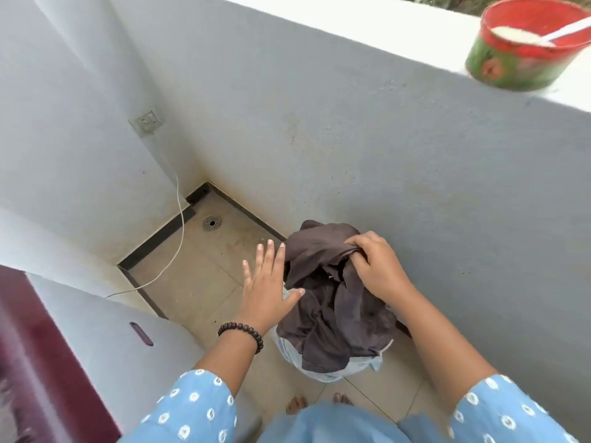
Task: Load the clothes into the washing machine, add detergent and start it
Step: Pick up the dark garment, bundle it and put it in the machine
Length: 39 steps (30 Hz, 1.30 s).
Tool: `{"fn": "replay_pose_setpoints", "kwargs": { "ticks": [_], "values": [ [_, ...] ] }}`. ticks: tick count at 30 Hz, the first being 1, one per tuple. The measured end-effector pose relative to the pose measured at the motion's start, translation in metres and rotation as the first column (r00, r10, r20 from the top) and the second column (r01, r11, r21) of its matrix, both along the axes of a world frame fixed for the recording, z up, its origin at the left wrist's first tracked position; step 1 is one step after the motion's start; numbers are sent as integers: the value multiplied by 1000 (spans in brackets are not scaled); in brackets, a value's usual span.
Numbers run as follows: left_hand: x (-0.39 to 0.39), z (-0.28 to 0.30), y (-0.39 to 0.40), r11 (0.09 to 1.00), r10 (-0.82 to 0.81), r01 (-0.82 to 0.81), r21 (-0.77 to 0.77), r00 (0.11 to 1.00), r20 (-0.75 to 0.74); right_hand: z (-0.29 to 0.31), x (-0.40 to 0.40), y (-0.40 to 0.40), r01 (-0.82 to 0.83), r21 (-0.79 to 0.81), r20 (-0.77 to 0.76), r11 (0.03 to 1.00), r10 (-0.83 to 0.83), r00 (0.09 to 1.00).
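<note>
A heap of dark brown clothes [332, 302] fills a pale container [323, 370] on the tiled floor by the wall. My right hand [374, 266] grips a bunch of the dark cloth at the top of the heap. My left hand [267, 287] is spread flat with straight fingers just left of the heap, its thumb touching the cloth. The washing machine [105, 340] shows at the lower left, grey with a maroon lid [35, 362]. A red and green tub [524, 43] with a white scoop [524, 36] of powder stands on the ledge at the top right.
A white cable [179, 231] runs from a wall socket [147, 121] down to the floor behind the machine. A floor drain [211, 223] sits in the corner. The grey parapet wall [415, 155] stands right behind the container. My bare feet [316, 404] are near the container.
</note>
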<state>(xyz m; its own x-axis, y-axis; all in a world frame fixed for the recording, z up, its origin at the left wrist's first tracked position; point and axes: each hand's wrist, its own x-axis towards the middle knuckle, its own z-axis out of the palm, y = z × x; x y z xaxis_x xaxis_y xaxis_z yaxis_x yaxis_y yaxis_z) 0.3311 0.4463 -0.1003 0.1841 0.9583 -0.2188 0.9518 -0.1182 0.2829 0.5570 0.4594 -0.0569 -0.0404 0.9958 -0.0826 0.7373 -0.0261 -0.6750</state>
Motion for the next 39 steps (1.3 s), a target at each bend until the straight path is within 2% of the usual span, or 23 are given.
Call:
{"fn": "replay_pose_setpoints", "kwargs": {
  "ticks": [4, 7, 10, 12, 14, 16, 19, 21, 24, 26, 30, 34, 36, 37, 39],
  "values": [
    [5, 27, 2, 999, 49, -50, 7, 992, 113, 68, 6, -14, 32, 127, -114, 991, -17, 993],
    [10, 42, 3, 984, 175, -180, 1, 958, 227, 114, 11, -22, 29, 194, -178, 981, 7, 984],
    [11, 51, 8, 976, 219, -215, -42, 954, 207, 147, 18, -32, 61, 249, -253, 967, 4, 967],
    [12, 58, 9, 988, 155, -154, -25, 957, 244, 160, 20, -39, 92, 271, -308, 958, -4, 951],
    [15, 69, 8, 995, 98, -104, -3, 921, 377, 167, 20, -44, 107, 283, -341, 953, -4, 940],
    [22, 85, 6, 996, 81, -53, -67, 839, 538, 169, 17, -47, 104, 287, -341, 952, 0, 940],
    [31, 107, 2, 961, 53, 155, -228, 709, 703, 169, 7, -50, 83, 275, -333, 958, 14, 943],
    [31, 116, 0, 915, -1, 287, -284, 705, 709, 172, -1, -51, 79, 281, -321, 956, 16, 947],
    [26, 114, -1, 909, -37, 315, -272, 711, 703, 186, -8, -53, 91, 324, -281, 942, 4, 960],
    [23, 107, -3, 925, -27, 279, -257, 724, 689, 199, -9, -56, 116, 369, -280, 922, -9, 960],
    [32, 101, -6, 983, 9, 97, -153, 819, 573, 222, -7, -60, 153, 471, -304, 869, -2, 953],
    [38, 112, -1, 996, 79, -44, -73, 815, 575, 225, -6, -61, 141, 529, -276, 837, 12, 961],
    [35, 124, 8, 996, 91, -74, -52, 807, 584, 218, -2, -59, 122, 529, -192, 839, -22, 981],
    [34, 132, 15, 995, 96, -98, -28, 800, 593, 213, 2, -58, 90, 496, -104, 863, -44, 994],
    [31, 153, 29, 990, 74, -132, 52, 795, 602, 201, 13, -56, 15, 307, 124, 952, -55, 991]
  ]
}}
